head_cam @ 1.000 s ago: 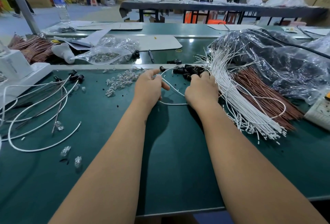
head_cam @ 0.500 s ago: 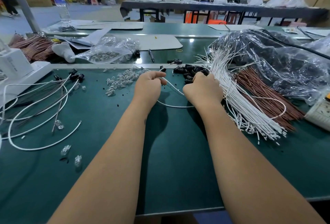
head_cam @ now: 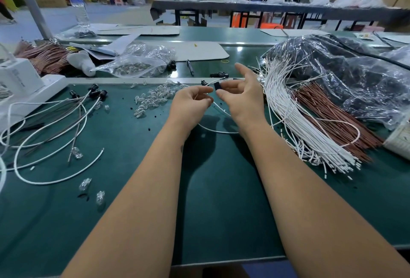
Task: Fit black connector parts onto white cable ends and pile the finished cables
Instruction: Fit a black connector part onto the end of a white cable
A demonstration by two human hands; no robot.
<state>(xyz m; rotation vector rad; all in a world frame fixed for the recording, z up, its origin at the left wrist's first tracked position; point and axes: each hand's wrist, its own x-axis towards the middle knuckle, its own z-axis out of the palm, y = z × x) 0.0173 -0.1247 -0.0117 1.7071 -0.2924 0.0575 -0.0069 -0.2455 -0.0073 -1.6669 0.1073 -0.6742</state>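
Observation:
My right hand (head_cam: 241, 98) pinches a small black connector part (head_cam: 217, 86) between thumb and forefinger, its other fingers spread upward. My left hand (head_cam: 190, 104) is curled round the end of a white cable (head_cam: 218, 131), which loops on the green mat below both wrists. The cable end and the connector are a few centimetres apart. A big bundle of bare white cables (head_cam: 295, 120) lies to the right. Finished cables with black connectors (head_cam: 95, 93) lie piled at the left.
Clear plastic bulbs (head_cam: 153, 98) are scattered behind my left hand, and a few loose black parts (head_cam: 218, 75) behind them. Brown wires (head_cam: 332, 122) and plastic bags (head_cam: 355, 73) fill the right side. A white box (head_cam: 20, 82) stands at the left edge.
Both hands have lifted off the mat. My right hand came away from the heap of black parts with one connector and its fingers opened out; my left hand raised the cable end.

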